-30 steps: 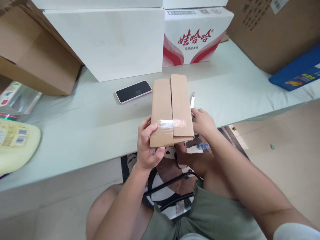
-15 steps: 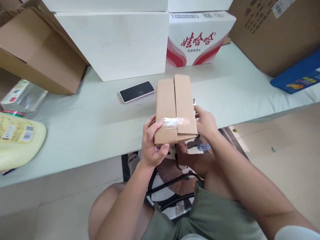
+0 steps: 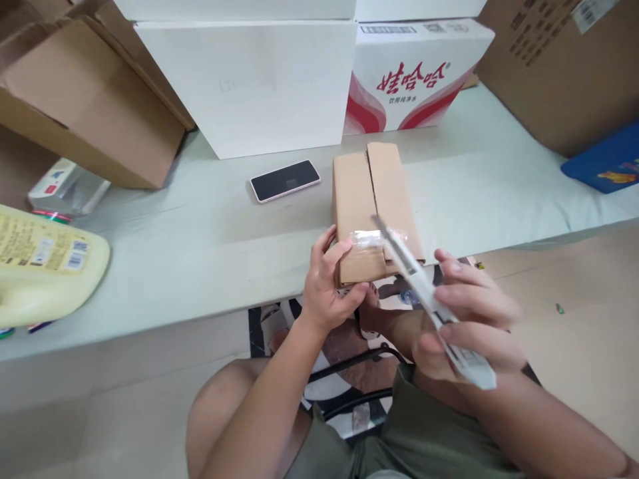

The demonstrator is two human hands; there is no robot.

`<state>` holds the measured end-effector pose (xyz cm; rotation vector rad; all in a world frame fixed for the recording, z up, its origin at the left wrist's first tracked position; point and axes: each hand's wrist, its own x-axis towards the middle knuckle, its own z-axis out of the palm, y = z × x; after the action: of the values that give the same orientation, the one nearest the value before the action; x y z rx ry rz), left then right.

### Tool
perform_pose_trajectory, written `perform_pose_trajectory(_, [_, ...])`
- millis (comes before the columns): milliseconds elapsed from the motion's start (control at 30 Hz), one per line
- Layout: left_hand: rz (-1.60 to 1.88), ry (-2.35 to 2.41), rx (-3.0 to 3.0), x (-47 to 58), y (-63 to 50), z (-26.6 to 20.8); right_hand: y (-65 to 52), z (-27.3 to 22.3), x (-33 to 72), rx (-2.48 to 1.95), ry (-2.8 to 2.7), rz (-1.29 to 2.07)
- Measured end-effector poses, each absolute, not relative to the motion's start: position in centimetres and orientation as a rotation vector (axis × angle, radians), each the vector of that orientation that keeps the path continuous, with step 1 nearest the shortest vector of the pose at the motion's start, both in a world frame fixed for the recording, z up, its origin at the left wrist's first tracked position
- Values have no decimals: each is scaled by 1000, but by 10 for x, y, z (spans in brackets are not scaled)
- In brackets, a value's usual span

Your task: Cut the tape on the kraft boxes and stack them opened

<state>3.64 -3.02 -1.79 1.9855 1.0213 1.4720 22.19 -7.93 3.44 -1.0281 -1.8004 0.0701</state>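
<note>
A small brown cardboard box point(image 3: 353, 193) rests at the table's front edge, its top flaps meeting at a seam crossed by a strip of clear tape point(image 3: 367, 238). My left hand point(image 3: 327, 286) grips the near left corner, thumb at the front and fingers along the side. In my right hand point(image 3: 469, 319), somewhat blurred, is a white utility knife point(image 3: 432, 303). Its blade is out and points up and left over the taped seam; whether the tip touches the box I cannot tell.
A phone point(image 3: 285, 181) lies left of the box on the pale green tablecloth point(image 3: 210, 246). White cartons point(image 3: 259, 86) stand behind. A yellow jug point(image 3: 54, 266) and an open cardboard box point(image 3: 100, 100) are at left, with a blue package point(image 3: 606, 159) at right.
My right hand has come away from the box's right side and now holds the utility knife over it. The left hand keeps its grip. The whole view has shifted slightly.
</note>
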Motion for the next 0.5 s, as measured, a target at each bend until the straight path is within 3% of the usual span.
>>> perform_pose_trajectory(133, [1463,1014,2002,37,-30,-18,-81,49,216,-680,-1868,-33])
perform_pose_trajectory(500, [1474,981,1971,38,-31,-16,-89,56,218,-723,-1993,147])
